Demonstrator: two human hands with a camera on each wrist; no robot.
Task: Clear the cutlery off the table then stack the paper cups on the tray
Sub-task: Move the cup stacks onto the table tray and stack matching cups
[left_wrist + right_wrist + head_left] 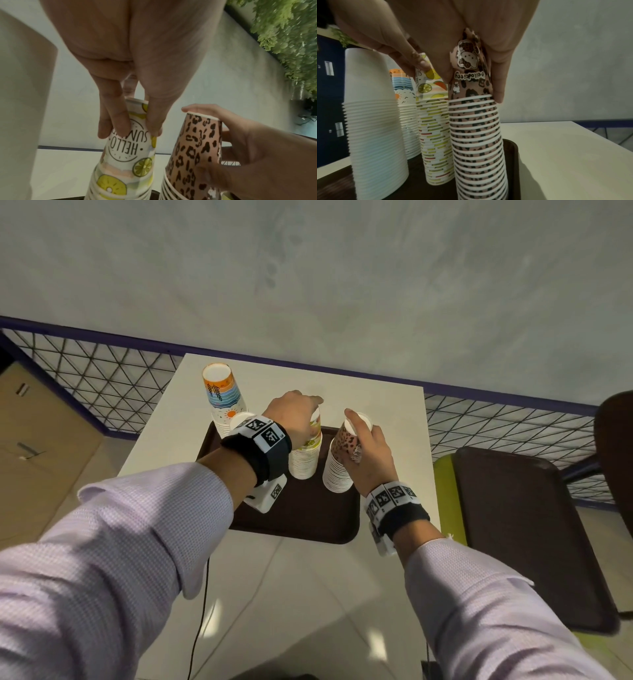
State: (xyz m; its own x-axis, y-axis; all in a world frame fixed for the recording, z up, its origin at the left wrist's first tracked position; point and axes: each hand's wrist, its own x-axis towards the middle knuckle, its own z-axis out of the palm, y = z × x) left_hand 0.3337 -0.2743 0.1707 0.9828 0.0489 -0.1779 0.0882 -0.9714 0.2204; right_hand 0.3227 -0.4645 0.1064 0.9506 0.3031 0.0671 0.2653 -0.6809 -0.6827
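Several stacks of upside-down paper cups stand at the dark brown tray [301, 518] on the white table [376, 392]. My left hand [301, 416] grips the top of the lemon-print stack [305, 460] from above; its fingers [120, 121] pinch the top cup [130, 148]. My right hand [366, 446] curls round the upper part of the leopard-print stack [340, 470] to its right, with the thumb [498, 88] on the side of that stack [476, 135]. A plain white stack [373, 121] and a sunset-print stack [224, 398] stand at the tray's far left. No cutlery is in view.
A second dark tray [524, 525] lies on a green seat to the right of the table. A wire-mesh railing [102, 378] runs behind the table, and a cardboard box [34, 440] sits at the left. Bare tabletop lies right of the tray.
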